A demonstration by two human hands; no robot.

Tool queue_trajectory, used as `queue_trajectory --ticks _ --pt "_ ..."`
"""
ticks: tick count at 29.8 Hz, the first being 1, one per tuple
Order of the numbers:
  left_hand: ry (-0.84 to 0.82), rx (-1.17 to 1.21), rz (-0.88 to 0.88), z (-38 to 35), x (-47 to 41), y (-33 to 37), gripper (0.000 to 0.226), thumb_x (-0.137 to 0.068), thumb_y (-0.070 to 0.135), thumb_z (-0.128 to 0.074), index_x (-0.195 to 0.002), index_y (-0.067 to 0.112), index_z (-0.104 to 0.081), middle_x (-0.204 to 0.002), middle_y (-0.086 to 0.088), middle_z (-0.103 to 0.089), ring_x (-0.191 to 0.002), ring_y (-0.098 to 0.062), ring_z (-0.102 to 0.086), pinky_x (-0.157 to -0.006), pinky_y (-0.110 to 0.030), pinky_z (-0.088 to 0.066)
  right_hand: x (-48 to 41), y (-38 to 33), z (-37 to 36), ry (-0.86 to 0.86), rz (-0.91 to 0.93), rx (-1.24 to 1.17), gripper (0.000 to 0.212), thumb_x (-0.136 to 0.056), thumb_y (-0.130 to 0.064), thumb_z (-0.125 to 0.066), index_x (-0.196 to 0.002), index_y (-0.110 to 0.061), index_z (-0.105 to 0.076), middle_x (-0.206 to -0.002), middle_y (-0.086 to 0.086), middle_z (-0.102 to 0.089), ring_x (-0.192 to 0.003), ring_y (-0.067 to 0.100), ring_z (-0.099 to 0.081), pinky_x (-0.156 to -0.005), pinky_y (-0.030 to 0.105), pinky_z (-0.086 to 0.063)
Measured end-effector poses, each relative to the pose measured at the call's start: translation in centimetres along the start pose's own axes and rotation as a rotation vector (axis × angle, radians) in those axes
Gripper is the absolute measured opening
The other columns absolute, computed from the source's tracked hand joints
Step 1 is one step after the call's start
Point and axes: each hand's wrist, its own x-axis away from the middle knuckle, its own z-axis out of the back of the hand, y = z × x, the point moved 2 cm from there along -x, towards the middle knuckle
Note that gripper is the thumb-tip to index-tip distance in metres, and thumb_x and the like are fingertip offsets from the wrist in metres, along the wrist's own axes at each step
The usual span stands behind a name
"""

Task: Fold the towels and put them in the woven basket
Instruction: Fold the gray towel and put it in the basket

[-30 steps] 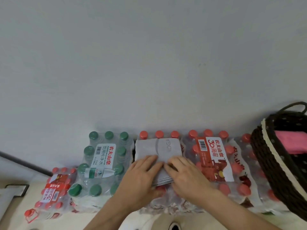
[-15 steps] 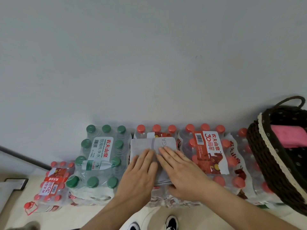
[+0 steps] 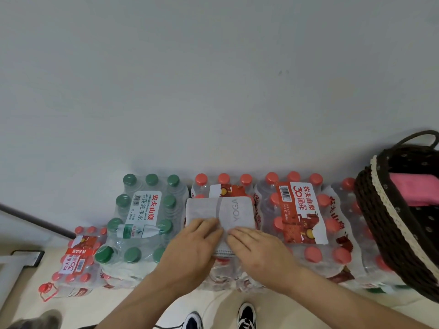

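Note:
A folded grey towel [image 3: 234, 210] with "YOGA" printed on it lies on top of a pack of red-capped water bottles. My left hand [image 3: 192, 245] lies flat on its near left part, fingers straight. My right hand [image 3: 256, 248] presses flat on its near right part, fingertips almost meeting those of the left. The dark woven basket [image 3: 384, 224] with a cream lace trim stands at the right edge, and a folded pink towel [image 3: 418, 191] lies inside it.
Shrink-wrapped packs of bottles line the wall: a green-capped pack [image 3: 142, 217] to the left, red-capped packs [image 3: 301, 214] to the right, a smaller red-capped pack [image 3: 78, 255] at far left. My shoes [image 3: 245, 314] show on the pale floor below.
Both hands flattened out and slid forward over the towel, smoothing it; the view shifted so the basket and packs sit a little differently in the frame.

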Motion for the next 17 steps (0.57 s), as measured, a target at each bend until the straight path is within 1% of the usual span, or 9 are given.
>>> queue_trajectory --ticks 2,3,5,7,8,10,12,14,17 --pt "-0.014 0.263 0.086 0.9 0.6 -1.0 0.043 -0.073 0.031 -0.047 -0.112 0.029 -0.065 -0.11 0.014 -0.066 -0.096 -0.002 -0.059 -0.084 -0.018 -0.05 -1.0 0.6 1.4 -0.093 -0.121 -0.119 0.032 -0.082 -0.023 -0.047 -0.108 -0.019 -0.065 -0.1 -0.004 -0.07 -0.083 0.016 -0.067 -0.067 0.03 -0.056" --pt "-0.019 0.417 0.162 1.3 1.0 -1.6 0.038 -0.075 0.029 -0.05 -0.11 0.034 -0.064 -0.1 0.019 -0.068 -0.087 0.003 -0.06 -0.078 -0.015 -0.05 -1.4 1.0 2.1 -0.151 -0.186 -0.214 0.029 -0.085 -0.023 -0.047 -0.11 -0.023 -0.061 -0.097 -0.006 -0.067 -0.08 0.016 -0.063 -0.065 0.032 -0.053" --pt "0.004 0.665 0.29 1.6 1.4 -2.2 0.024 -0.084 0.02 -0.056 -0.103 0.035 -0.058 -0.077 0.016 -0.069 -0.069 -0.003 -0.065 -0.063 -0.023 -0.053 -2.0 1.9 3.1 -0.214 -0.273 -0.424 0.023 -0.091 -0.021 -0.047 -0.111 -0.026 -0.057 -0.087 -0.011 -0.06 -0.073 0.011 -0.055 -0.063 0.028 -0.043" --pt "0.088 0.764 0.364 1.6 1.4 -2.7 0.021 -0.091 0.012 -0.058 -0.099 0.031 -0.054 -0.074 0.012 -0.068 -0.063 -0.008 -0.066 -0.057 -0.026 -0.053 -2.7 2.7 3.4 -0.2 -0.343 -0.547 0.026 -0.095 -0.02 -0.048 -0.117 -0.03 -0.056 -0.085 -0.019 -0.053 -0.073 0.001 -0.05 -0.064 0.017 -0.036" --pt "0.134 0.758 0.392 1.5 1.1 -2.9 0.02 -0.092 0.013 -0.059 -0.099 0.03 -0.054 -0.078 0.014 -0.067 -0.065 -0.006 -0.065 -0.057 -0.02 -0.05 -3.0 3.1 3.3 -0.193 -0.39 -0.598 0.028 -0.097 -0.022 -0.048 -0.122 -0.031 -0.054 -0.09 -0.022 -0.052 -0.078 -0.003 -0.049 -0.067 0.015 -0.036" --pt "0.184 0.689 0.44 1.1 0.6 -3.2 0.014 -0.092 0.023 -0.06 -0.101 0.031 -0.054 -0.081 0.022 -0.066 -0.073 0.001 -0.062 -0.06 -0.013 -0.045 -3.3 3.7 3.1 -0.16 -0.481 -0.678 0.028 -0.098 -0.025 -0.048 -0.125 -0.032 -0.053 -0.103 -0.02 -0.056 -0.09 -0.001 -0.053 -0.074 0.019 -0.044" --pt "0.205 0.609 0.474 0.7 0.0 -3.4 0.011 -0.094 0.04 -0.053 -0.102 0.033 -0.051 -0.079 0.023 -0.064 -0.072 -0.001 -0.061 -0.062 -0.022 -0.047 -3.5 4.0 2.6 -0.126 -0.551 -0.687 0.022 -0.098 -0.027 -0.048 -0.119 -0.03 -0.055 -0.097 -0.012 -0.06 -0.084 0.005 -0.055 -0.07 0.024 -0.047" --pt "0.231 0.549 0.504 0.3 -0.7 -3.5 0.024 -0.092 0.05 -0.042 -0.099 0.029 -0.052 -0.077 0.018 -0.062 -0.066 -0.004 -0.058 -0.06 -0.031 -0.047 -3.9 4.2 2.1 -0.092 -0.595 -0.647 0.019 -0.099 -0.028 -0.046 -0.115 -0.025 -0.056 -0.089 -0.012 -0.058 -0.076 0.004 -0.053 -0.062 0.021 -0.042" --pt "0.271 0.516 0.571 0.2 -1.9 -3.4 0.027 -0.096 0.045 -0.046 -0.093 0.02 -0.056 -0.071 0.013 -0.06 -0.061 -0.008 -0.054 -0.058 -0.033 -0.04 -4.6 4.4 1.4 -0.06 -0.657 -0.593 0.02 -0.099 -0.029 -0.046 -0.113 -0.02 -0.057 -0.097 -0.005 -0.062 -0.087 0.012 -0.057 -0.072 0.029 -0.048"
